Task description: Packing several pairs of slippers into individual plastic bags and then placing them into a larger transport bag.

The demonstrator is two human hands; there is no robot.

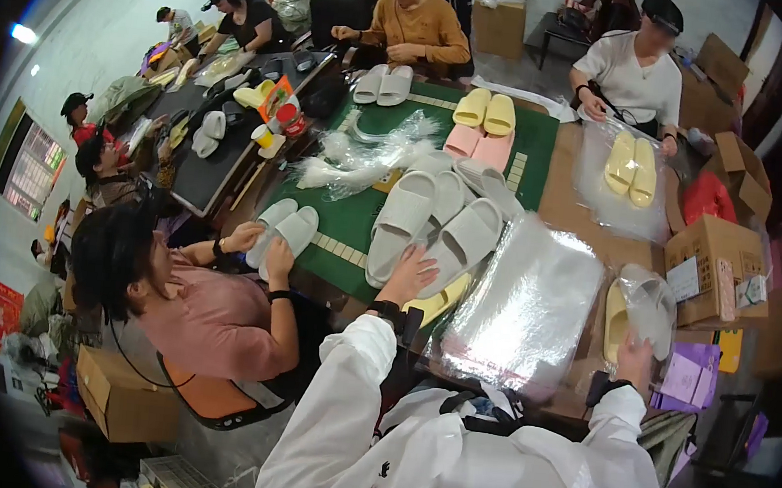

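A co-worker in a pink top (214,316) sits at the left of the table with both hands laid on a pair of pale grey slides (284,231) resting side by side at the edge of the green mat (356,217). To the right of that pair, the person's left hand (407,276) reaches forward from a white sleeve, fingers loosely spread and lying flat, with the fingertips touching the heel end of a grey slide (399,226) in a heap of grey slides (456,208) piled on the mat; the slide lies just ahead of the fingers, not gripped between them. A yellow slide (437,300) pokes out just right of that hand, partly under a stack of clear plastic bags (526,304) that covers the brown tabletop between the two hands. Beyond the heap lie crumpled clear bags (361,161), a pink pair (476,144) and a yellow pair (486,112). Further right, the person's right hand (636,354) is raised, holding the lower edge of a clear bag (650,307) with a slide inside; whether the fingers pinch or wrap it cannot be told. A loose yellow slide (616,322) lies just left of that bag. Cardboard boxes (714,266) stand at the far right, and a co-worker in white across the table handles a bagged yellow pair (631,168).
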